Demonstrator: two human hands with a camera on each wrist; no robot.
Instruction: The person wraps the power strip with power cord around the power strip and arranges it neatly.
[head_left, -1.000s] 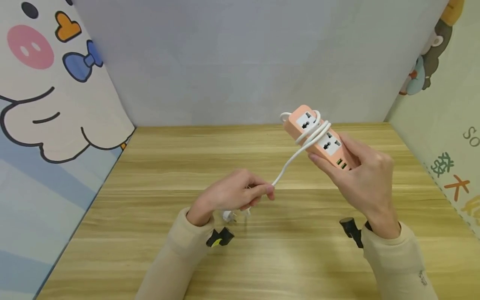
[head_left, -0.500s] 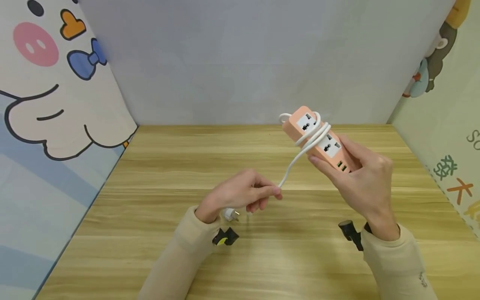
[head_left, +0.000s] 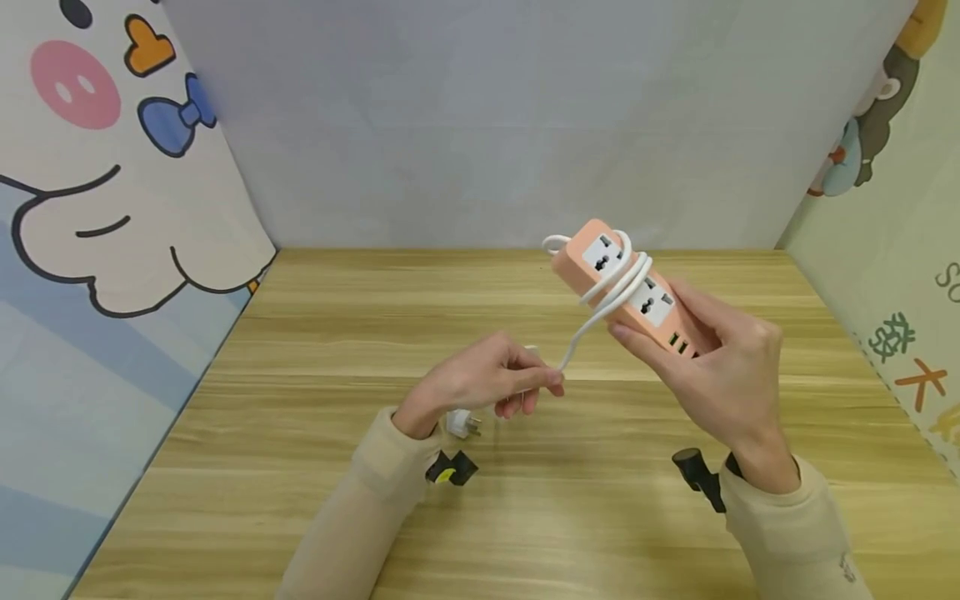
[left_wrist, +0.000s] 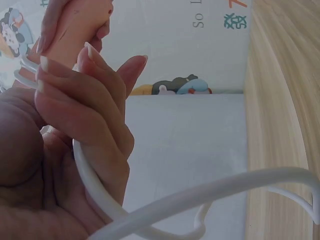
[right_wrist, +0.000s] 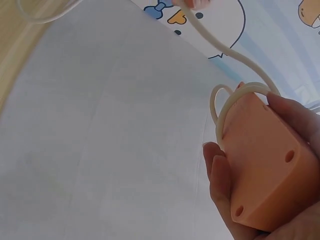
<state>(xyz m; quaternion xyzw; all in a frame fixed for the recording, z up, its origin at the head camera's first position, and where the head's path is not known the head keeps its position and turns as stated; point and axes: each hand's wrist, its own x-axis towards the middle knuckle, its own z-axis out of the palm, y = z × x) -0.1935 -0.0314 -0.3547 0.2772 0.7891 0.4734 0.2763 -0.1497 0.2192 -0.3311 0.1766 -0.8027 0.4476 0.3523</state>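
Observation:
An orange-pink power strip (head_left: 660,329) is tilted above the table, gripped near its USB end by my right hand (head_left: 723,367). White cord (head_left: 617,292) loops around its middle, over the sockets. My left hand (head_left: 487,375) pinches the cord's free stretch between thumb and forefinger, keeping it fairly taut. Below that hand the white plug (head_left: 461,423) shows beside the wrist. In the left wrist view more cord (left_wrist: 210,187) passes through the curled fingers and hangs in a loop. The right wrist view shows the strip's back (right_wrist: 260,160), with fingers on both sides.
A wood-grain table (head_left: 570,517) lies beneath both hands. Behind it rises a plain grey wall (head_left: 480,125); cartoon-printed panels stand at the left (head_left: 135,208) and right (head_left: 885,250). Each sleeve carries a small black wrist mount.
The power strip and right hand have shifted slightly left and down. My left hand has moved a little right with the cord, and the slack between the hands is shorter.

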